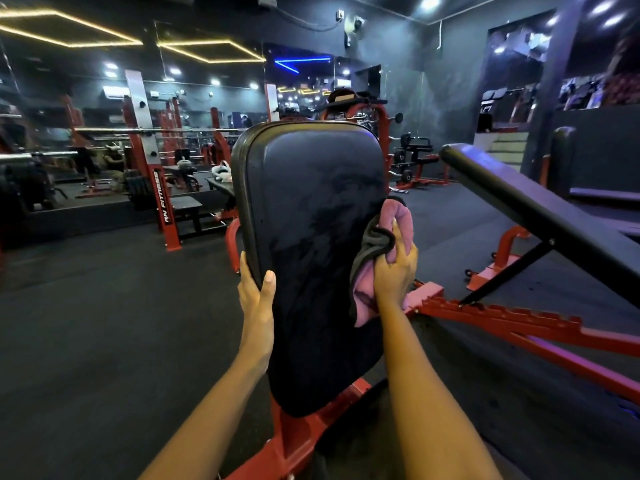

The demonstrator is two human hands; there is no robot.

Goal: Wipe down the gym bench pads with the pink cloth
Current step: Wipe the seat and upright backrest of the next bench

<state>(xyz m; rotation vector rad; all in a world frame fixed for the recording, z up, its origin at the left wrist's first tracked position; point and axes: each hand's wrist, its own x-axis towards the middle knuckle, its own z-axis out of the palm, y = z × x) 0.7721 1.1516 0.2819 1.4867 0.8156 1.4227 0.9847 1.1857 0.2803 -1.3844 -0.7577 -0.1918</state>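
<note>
Already the tall black vinyl bench pad (311, 254) on its red steel frame (304, 441) showed dull, smeary wet patches across its upper and middle face, so that pad seemed partly wiped, its lower part probably left. The right hand (394, 271) had its grip closed round the bunched pink cloth with a dark edge (398, 220), pressed at the pad's right edge. The left hand (254, 296) clasped the left edge, thumb in front. Two pads counted: this one and a long black inclined pad (540, 202) to the right, seemingly unwiped. One cloth, two hands.
</note>
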